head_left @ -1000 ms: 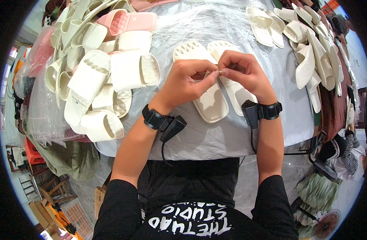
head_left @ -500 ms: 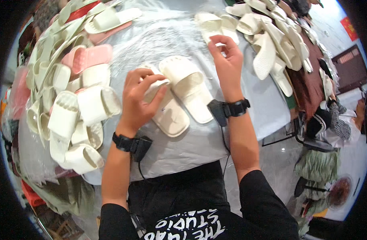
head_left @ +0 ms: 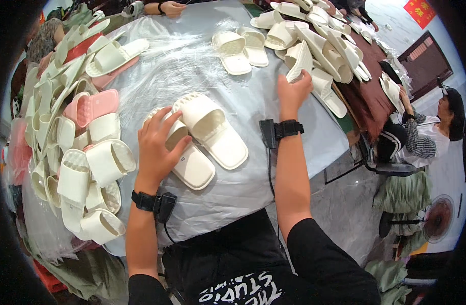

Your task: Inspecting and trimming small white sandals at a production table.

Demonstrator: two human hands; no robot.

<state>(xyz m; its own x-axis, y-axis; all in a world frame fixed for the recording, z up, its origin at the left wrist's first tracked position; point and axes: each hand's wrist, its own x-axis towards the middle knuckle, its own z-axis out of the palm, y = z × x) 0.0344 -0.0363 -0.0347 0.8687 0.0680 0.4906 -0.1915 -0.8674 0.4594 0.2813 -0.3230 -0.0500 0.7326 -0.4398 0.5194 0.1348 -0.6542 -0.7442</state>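
Note:
A pair of cream-white slippers lies side by side on the covered table in front of me, toes away from me. My left hand (head_left: 160, 145) rests over the strap of the left slipper (head_left: 196, 170), its fingers spread. Just to the right of it is the other slipper (head_left: 223, 142), untouched. Farther right, my right hand (head_left: 295, 92) is closed on the near end of a cream slipper (head_left: 298, 60) at the edge of the right pile. That slipper is tilted up with its ribbed sole showing; part of it is behind my fingers.
A pile of white slippers with a pink slipper (head_left: 93, 108) covers the left side. Another pair (head_left: 234, 56) stands at the far middle, beside the right pile (head_left: 324, 43). Clear plastic film (head_left: 164, 66) lies on the table. A co-worker's hand (head_left: 172, 8) reaches in at the back; a person sits far right.
My right hand has gone from hovering near the far pair to gripping a slipper at the right pile. My left hand stays at the left slipper. The whole view has shifted.

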